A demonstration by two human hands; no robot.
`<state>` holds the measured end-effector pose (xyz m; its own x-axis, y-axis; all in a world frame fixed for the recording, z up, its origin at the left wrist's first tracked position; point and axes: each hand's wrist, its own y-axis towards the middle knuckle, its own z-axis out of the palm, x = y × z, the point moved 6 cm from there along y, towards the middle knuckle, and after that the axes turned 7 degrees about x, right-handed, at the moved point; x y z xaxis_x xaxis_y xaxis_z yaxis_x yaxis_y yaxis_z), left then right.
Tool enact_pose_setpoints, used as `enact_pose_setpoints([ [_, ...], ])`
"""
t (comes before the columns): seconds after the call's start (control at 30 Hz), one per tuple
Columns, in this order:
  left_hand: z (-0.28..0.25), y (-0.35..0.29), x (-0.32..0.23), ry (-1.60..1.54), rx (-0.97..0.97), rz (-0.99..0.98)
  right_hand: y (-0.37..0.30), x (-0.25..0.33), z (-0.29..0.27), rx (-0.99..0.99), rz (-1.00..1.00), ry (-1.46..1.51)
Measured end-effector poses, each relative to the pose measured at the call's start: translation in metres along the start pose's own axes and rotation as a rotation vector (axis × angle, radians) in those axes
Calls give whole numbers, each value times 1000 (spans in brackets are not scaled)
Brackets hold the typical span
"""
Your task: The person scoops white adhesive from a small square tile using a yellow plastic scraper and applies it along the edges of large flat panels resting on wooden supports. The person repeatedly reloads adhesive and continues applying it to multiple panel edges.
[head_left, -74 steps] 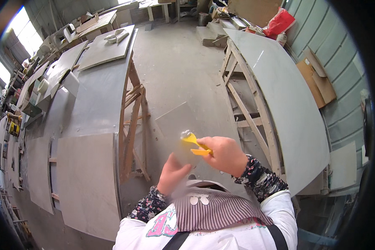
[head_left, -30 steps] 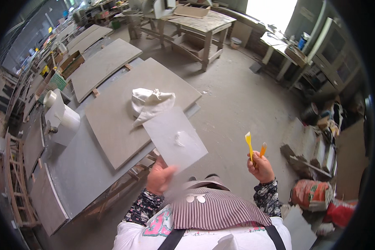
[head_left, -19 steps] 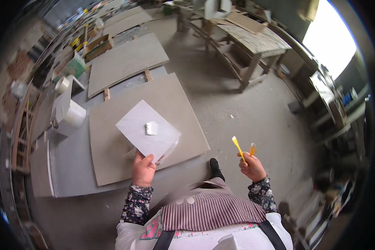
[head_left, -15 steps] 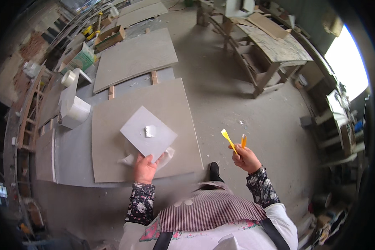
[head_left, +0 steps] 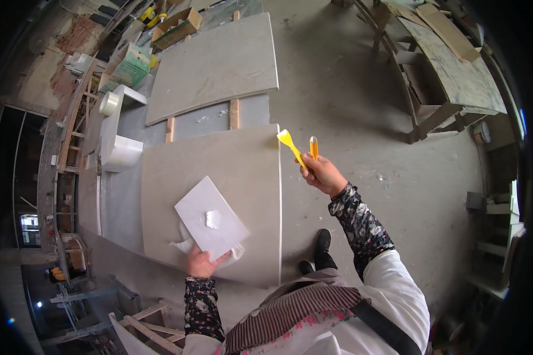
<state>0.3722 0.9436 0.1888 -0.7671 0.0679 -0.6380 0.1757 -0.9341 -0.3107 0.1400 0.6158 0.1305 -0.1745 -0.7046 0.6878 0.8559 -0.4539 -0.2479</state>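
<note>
My left hand [head_left: 201, 263] is closed on the near corner of a flat white square board [head_left: 199, 198]. A dab of white paste [head_left: 212, 219] sits on the middle of that board. Below it, a white cloth [head_left: 237, 253] shows on a large grey-beige panel [head_left: 177, 160]. My right hand [head_left: 326, 174] is raised off the panel's right edge, its fingers closed round a yellow spatula [head_left: 291, 144] with a pale, widened tip. A second slim tool with an orange handle [head_left: 314, 149] sticks up from the same grip; its kind is unclear.
Another panel [head_left: 219, 65] lies farther off on wooden battens [head_left: 235, 113]. To the left are a tape roll [head_left: 108, 103], a white curved piece [head_left: 124, 154] and a green-and-white box [head_left: 127, 70]. A wooden workbench [head_left: 456, 68] stands at the far right.
My right hand has moved up and left with its tools, closer to the panel's edge. The board in my left hand has come slightly nearer to me. My view has shifted.
</note>
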Motion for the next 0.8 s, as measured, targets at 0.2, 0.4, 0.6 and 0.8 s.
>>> enact_pose_setpoints([
  [0.2, -5, -2, 4, 4, -5, -52, 26, 4, -6, 33, 27, 5],
  [0.4, -9, -2, 8, -14, -73, -40, 33, 3, -11, 38, 43, 17],
  [0.6, -11, 0, 10, -10, -33, -49, 20, -8, -15, -2, 92, 1],
  [0.8, -10, 1, 12, -13, -28, -16, -23, -30, -13, -46, 147, -93],
])
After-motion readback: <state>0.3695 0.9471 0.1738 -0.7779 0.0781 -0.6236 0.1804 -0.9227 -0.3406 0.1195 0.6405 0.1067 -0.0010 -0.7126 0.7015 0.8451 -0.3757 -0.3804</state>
